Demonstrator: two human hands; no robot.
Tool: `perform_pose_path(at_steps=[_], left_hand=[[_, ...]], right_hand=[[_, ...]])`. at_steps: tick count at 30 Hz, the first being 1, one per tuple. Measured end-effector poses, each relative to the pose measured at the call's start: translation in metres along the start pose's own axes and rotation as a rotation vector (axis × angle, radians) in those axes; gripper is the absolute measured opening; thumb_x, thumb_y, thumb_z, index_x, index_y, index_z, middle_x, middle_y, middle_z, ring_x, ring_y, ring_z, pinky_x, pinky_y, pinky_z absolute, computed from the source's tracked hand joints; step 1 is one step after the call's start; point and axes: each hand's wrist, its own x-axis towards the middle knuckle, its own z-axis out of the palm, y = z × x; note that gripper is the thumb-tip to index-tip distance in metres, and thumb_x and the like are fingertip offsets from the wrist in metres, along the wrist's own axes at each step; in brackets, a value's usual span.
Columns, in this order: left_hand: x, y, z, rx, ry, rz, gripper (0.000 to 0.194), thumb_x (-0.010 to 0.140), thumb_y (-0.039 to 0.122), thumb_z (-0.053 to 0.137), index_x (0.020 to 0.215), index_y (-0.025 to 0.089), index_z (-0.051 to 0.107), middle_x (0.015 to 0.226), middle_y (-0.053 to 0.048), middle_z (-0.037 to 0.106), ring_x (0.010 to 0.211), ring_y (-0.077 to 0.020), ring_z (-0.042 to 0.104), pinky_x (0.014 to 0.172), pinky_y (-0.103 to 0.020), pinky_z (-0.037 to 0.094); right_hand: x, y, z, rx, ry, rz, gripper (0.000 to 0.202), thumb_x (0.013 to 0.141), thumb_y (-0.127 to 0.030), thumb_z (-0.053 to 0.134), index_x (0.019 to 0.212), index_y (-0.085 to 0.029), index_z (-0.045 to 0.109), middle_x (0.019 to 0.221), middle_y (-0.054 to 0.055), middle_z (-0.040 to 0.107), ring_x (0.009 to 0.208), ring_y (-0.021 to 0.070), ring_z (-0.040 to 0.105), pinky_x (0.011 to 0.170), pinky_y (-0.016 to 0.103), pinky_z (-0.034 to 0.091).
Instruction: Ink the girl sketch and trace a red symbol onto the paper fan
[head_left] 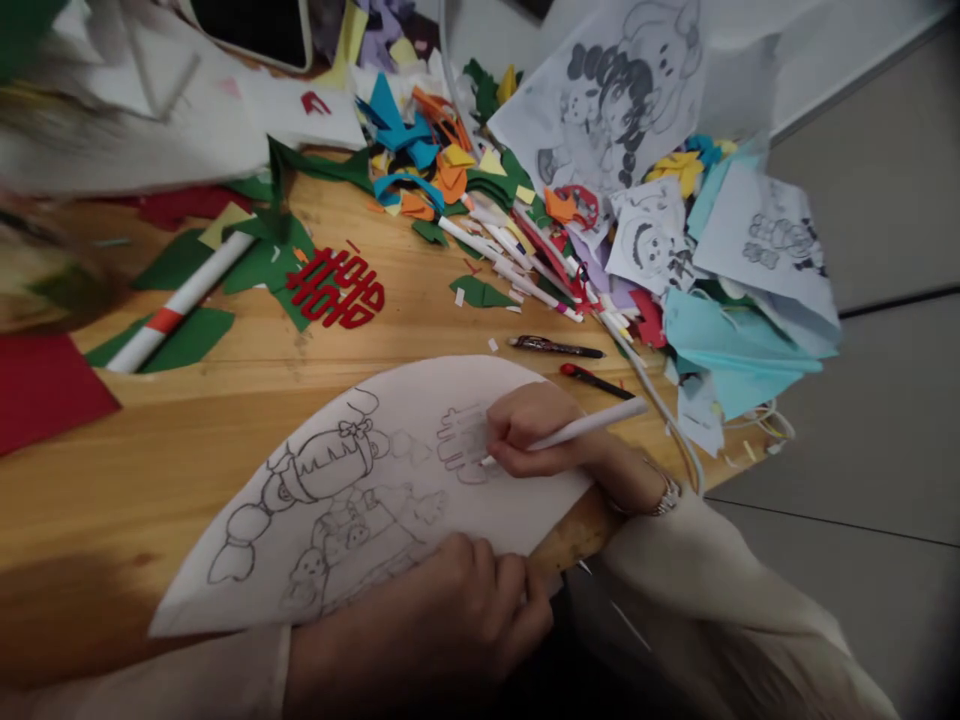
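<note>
A white sheet with a curved upper edge point(285, 450) lies on the wooden table, bearing a line drawing of a figure with braided hair and a lighter outlined motif at its right. My right hand point(536, 430) is closed around a white pen point(589, 422), its tip down on the paper beside that motif. Some lines of the figure are dark, others faint. Along the sheet's lower edge, my left hand point(472, 600) rests with curled fingers, seemingly gripping the paper; its fingertips are partly hidden.
Two dark pens point(555, 347) lie beyond the sheet. Red cut-paper characters point(337, 288) sit near a white tube-like marker point(180, 305). Coloured scraps point(442, 170), several white markers point(517, 250) and printed drawings point(607, 100) crowd the far side. A white cable point(660, 400) runs along the right.
</note>
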Motion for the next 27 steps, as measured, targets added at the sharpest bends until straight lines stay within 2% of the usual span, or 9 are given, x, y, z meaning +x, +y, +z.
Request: perform_pose_path(at_steps=[4, 9, 13, 19, 23, 27], left_hand=[[-0.0008, 0.0007, 0.0015, 0.006, 0.002, -0.001, 0.031, 0.095, 0.032, 0.040, 0.112, 0.010, 0.053, 0.080, -0.006, 0.060, 0.055, -0.0158, 0.053, 0.043, -0.031, 0.032], [-0.0006, 0.0003, 0.0026, 0.015, 0.006, 0.015, 0.030, 0.096, 0.029, 0.037, 0.112, 0.010, 0.053, 0.084, -0.008, 0.062, 0.056, -0.0168, 0.053, 0.043, -0.032, 0.032], [0.0006, -0.0012, 0.0003, 0.008, -0.007, 0.002, 0.030, 0.095, 0.031, 0.039, 0.111, 0.010, 0.054, 0.076, -0.005, 0.059, 0.053, -0.0166, 0.052, 0.042, -0.031, 0.032], [0.0005, -0.0015, -0.0016, 0.009, -0.001, 0.019, 0.029, 0.094, 0.030, 0.042, 0.110, 0.010, 0.055, 0.077, -0.006, 0.060, 0.052, -0.0155, 0.051, 0.041, -0.030, 0.030], [0.0007, -0.0021, -0.0025, 0.012, 0.012, 0.011, 0.029, 0.093, 0.027, 0.039, 0.109, 0.010, 0.056, 0.072, -0.004, 0.059, 0.051, -0.0161, 0.050, 0.041, -0.031, 0.030], [0.0013, -0.0023, -0.0036, 0.009, 0.005, 0.008, 0.028, 0.094, 0.026, 0.039, 0.108, 0.010, 0.056, 0.074, -0.005, 0.059, 0.052, -0.0161, 0.051, 0.041, -0.031, 0.030]], right_hand=[[-0.0025, 0.0010, -0.0022, -0.032, -0.068, 0.028, 0.039, 0.092, -0.017, 0.048, 0.059, -0.020, 0.026, 0.057, -0.005, 0.037, 0.055, 0.0070, 0.038, 0.054, 0.020, 0.031], [-0.0002, -0.0003, -0.0030, -0.031, -0.084, -0.015, 0.040, 0.089, -0.013, 0.049, 0.059, -0.020, 0.024, 0.058, -0.005, 0.030, 0.055, 0.0076, 0.033, 0.053, 0.022, 0.026], [0.0008, -0.0003, -0.0030, -0.016, -0.061, -0.034, 0.041, 0.089, -0.014, 0.049, 0.059, -0.020, 0.022, 0.058, -0.005, 0.024, 0.055, 0.0085, 0.028, 0.052, 0.024, 0.023], [0.0001, -0.0011, -0.0042, -0.003, -0.088, -0.008, 0.043, 0.091, -0.016, 0.046, 0.060, -0.020, 0.017, 0.058, -0.005, 0.023, 0.054, 0.0092, 0.025, 0.053, 0.025, 0.024], [0.0010, -0.0021, -0.0058, 0.042, -0.170, -0.017, 0.043, 0.092, -0.015, 0.044, 0.062, -0.021, 0.014, 0.058, -0.005, 0.021, 0.054, 0.0096, 0.025, 0.054, 0.024, 0.025], [0.0009, -0.0027, -0.0046, 0.082, -0.166, -0.023, 0.045, 0.091, -0.016, 0.047, 0.062, -0.021, 0.012, 0.057, -0.005, 0.020, 0.053, 0.0100, 0.025, 0.053, 0.025, 0.024]])
